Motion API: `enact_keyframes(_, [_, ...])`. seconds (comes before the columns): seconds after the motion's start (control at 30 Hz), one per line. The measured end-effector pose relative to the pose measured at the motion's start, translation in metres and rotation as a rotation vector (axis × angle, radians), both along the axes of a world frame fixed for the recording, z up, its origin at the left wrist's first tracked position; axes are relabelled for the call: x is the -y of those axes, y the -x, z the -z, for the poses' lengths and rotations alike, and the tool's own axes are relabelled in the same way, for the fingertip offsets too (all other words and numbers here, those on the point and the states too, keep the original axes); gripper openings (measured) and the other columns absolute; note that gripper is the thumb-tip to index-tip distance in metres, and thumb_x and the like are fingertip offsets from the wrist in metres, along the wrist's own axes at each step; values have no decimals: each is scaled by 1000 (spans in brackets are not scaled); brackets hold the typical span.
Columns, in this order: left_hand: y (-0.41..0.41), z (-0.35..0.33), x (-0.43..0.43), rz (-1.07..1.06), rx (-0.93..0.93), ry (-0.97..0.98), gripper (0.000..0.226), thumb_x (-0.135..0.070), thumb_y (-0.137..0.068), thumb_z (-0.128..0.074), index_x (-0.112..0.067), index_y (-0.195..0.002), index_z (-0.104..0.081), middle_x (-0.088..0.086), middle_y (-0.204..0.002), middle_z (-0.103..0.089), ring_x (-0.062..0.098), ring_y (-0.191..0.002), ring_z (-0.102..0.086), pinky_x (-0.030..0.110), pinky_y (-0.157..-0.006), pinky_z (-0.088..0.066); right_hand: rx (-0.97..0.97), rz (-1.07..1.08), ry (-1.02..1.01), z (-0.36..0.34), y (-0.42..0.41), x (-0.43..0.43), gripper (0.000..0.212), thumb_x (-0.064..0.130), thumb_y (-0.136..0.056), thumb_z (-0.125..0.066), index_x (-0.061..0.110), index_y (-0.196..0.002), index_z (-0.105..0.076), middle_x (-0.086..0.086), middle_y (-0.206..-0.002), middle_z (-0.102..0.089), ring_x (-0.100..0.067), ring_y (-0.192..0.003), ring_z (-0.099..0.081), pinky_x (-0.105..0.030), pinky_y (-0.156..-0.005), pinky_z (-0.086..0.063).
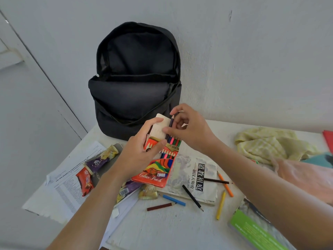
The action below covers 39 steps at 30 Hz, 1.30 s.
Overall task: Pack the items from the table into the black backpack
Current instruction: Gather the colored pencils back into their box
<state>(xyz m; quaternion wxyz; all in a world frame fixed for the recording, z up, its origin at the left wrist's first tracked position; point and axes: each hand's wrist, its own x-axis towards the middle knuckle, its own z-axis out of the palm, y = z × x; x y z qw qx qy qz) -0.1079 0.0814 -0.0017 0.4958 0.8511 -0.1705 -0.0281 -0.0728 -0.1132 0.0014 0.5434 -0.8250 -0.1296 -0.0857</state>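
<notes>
L hand [142,150] curled round pencil box [158,165], R hand [189,130] pinching purple pencil [170,123] at box top

Not much going on in the background tbh. The wall [252,60] was plain white plaster, kinda rough and patchy, and it filled most of the top and right of the shot. High up on the wall, toward its right half, there was a small dark scuff [230,15], like a short vertical smear. Left of the wall sat a pale grey door [32,91], or maybe a panel, couldn't really tell which. A thin dark seam [45,73] ran slantwise down it, close to the wall's left edge. Further left of the wall, the door had a raised moulding [10,56], with a tiny bright glint [6,21] just above it.
</notes>
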Motion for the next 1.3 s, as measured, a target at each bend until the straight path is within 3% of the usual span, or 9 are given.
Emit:
enact_keyframes(0.1, [0,1,1,-25,-19,80,44,-40,-98,-63,-53,-134,-41,-16,-110,-71,16,-93,-76,37,-73,-65,19,-1,-35,3,2,0,41,28,-74,-88,21,-103,-59,5,-77,-68,-12,-70,-58,-24,-65,-52])
enact_keyframes(0.3, [3,4,1,-32,-21,105,43,-36,-99,-62,-51,-133,-41,-26,-109,-68,12,-95,-75,28,-70,-63,192,6,165,12,7,0,12,26,-85,-79,16,-91,-77,11,-87,-64,-4,-76,-55,-12,-65,-40])
enact_keyframes(0.47, [4,10,-3,-63,-48,90,44,-43,-94,-61,-58,-128,-38,-39,-107,-61,5,-98,-73,27,-68,-63,390,-72,415,21,13,4,21,20,-98,-64,13,-115,-74,2,-86,-61,-10,-73,-52,-21,-64,-43])
enact_keyframes(0.53, [5,15,-7,-84,-59,112,44,-44,-93,-62,-60,-127,-39,-32,-112,-64,6,-100,-73,28,-69,-63,314,-39,394,22,20,9,21,22,-99,-61,17,-119,-67,6,-83,-59,-8,-69,-51,-19,-62,-43])
enact_keyframes(0.63, [9,22,-14,-119,-77,120,45,-44,-90,-63,-61,-125,-40,-20,-127,-61,8,-104,-72,26,-67,-62,148,-61,447,30,27,26,4,22,-96,-62,20,-99,-64,13,-72,-56,-3,-61,-50,-18,-60,-40])
enact_keyframes(0.8, [17,31,-18,-129,-108,108,45,-42,-91,-63,-56,-128,-41,-18,-130,-60,1,-105,-70,26,-66,-62,-263,-295,904,55,45,37,35,53,-83,-73,18,-84,-68,7,-80,-64,-12,-77,-60,-30,-73,-52])
enact_keyframes(0.93, [18,33,-9,-92,-132,99,44,-34,-96,-63,-53,-130,-41,-22,-126,-61,1,-105,-70,26,-68,-62,-326,-312,1003,76,55,28,34,49,-80,-78,18,-88,-67,1,-89,-67,-19,-86,-62,-33,-73,-54])
enact_keyframes(1.13, [16,35,3,-45,-138,58,45,-36,-97,-63,-53,-133,-40,-21,-128,-61,8,-109,-70,28,-71,-63,-329,-285,966,88,53,33,15,32,-92,-61,19,-85,-60,-1,-91,-62,-23,-87,-61,-35,-73,-53])
enact_keyframes(1.3, [11,35,8,-50,-163,42,47,-38,-97,-62,-56,-133,-38,-18,-129,-60,10,-107,-72,28,-70,-63,-378,-105,452,69,42,47,15,26,-102,-51,13,-98,-57,-4,-87,-71,-20,-73,-69,-27,-59,-52])
